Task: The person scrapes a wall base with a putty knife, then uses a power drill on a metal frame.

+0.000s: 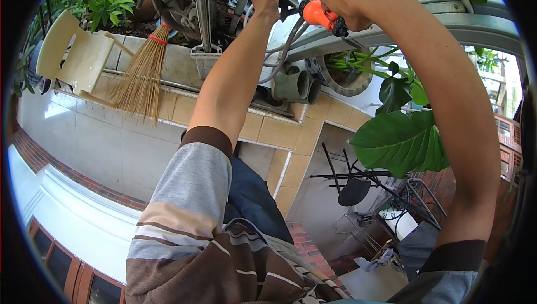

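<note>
High in the view, my left hand (267, 3) is closed with its fingers at a small dark grey piece (288, 3) among cables and metal bars. Just to its right, my right hand (345, 3) wraps round an orange and black tool (318, 15). One black end of the tool points toward the grey piece, and its other end shows below my fingers. My palm covers part of the tool, so its exact kind is hidden. Grey cables (291, 41) loop down beneath both hands.
Below my hands stand grey-green pipe pieces (292, 87) and a potted plant (349, 77) with a big leaf (400, 141). A stick broom (146, 71) and a cream plastic chair (84, 57) are at left. A metal rail (403, 34) crosses behind my right arm. Black folding furniture (363, 181) lies lower right.
</note>
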